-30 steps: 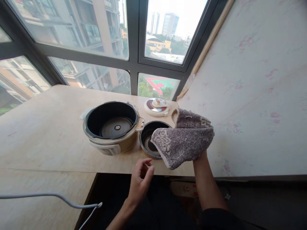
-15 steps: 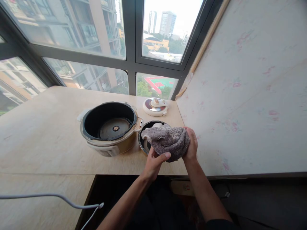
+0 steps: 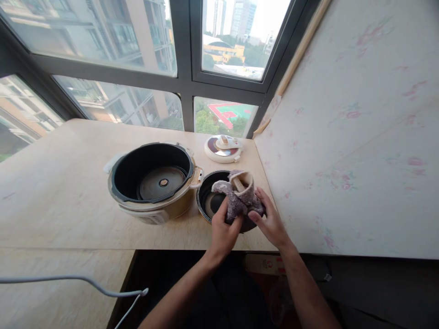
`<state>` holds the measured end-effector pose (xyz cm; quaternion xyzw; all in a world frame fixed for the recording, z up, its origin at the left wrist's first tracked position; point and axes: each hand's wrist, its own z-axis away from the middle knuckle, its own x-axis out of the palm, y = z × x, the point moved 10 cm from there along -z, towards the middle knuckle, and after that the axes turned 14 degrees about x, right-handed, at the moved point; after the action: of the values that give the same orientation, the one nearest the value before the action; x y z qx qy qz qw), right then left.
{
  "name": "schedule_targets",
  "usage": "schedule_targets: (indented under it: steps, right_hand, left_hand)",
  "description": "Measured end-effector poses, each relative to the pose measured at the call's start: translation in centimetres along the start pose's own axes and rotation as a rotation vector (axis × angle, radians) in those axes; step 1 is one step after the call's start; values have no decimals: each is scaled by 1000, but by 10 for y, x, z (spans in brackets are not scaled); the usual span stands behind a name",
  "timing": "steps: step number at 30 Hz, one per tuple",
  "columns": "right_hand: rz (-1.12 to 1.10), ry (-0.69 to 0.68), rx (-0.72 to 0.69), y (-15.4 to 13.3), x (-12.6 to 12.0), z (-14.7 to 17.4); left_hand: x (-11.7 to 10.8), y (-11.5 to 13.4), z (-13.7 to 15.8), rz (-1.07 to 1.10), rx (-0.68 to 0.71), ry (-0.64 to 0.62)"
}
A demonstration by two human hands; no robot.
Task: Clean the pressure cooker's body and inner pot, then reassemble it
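Observation:
A grey-purple cloth (image 3: 236, 201), bunched and folded with its pale underside partly showing, is between my two hands above a dark round pot (image 3: 206, 208). My left hand (image 3: 222, 230) pinches its lower left side between thumb and fingers. On the right side of the cloth, my right hand (image 3: 272, 221) grips it, thumb in front and fingers behind. The cloth hides the right part of the pot. Left of the pot stands a pressure cooker base (image 3: 178, 201) with no lid on, its black inside bare. Its round lid (image 3: 222, 157) lies behind the pot.
A pale counter (image 3: 68, 196) runs beneath a grey-framed window (image 3: 187, 55). The flowered wall (image 3: 343, 137) rises close on the right. A grey cable (image 3: 85, 282) lies across the lower left. Below the counter edge is a dark gap with a box (image 3: 264, 263).
The cloth has been folded and bunched smaller, its pale side now turned up. My left hand has shifted slightly right, and my right hand has come round to the cloth's front.

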<state>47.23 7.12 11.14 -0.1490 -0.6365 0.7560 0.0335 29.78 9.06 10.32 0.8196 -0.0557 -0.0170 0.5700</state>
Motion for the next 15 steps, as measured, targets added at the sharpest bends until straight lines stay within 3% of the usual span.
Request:
schedule_targets:
  steps: [4, 8, 12, 15]
  right_hand:
    - [-14, -206, 88, 6, 17, -2]
    - [-134, -306, 184, 9, 21, -6]
    - [-214, -210, 234, 12, 9, -24]
    - [-193, -12, 195, 6, -14, -45]
  left_hand:
    - [40, 14, 8, -55, 185, -308]
    - [48, 31, 12, -49, 225, -413]
    - [34, 44, 12, 86, 150, -472]
    - [2, 34, 12, 149, 49, -360]
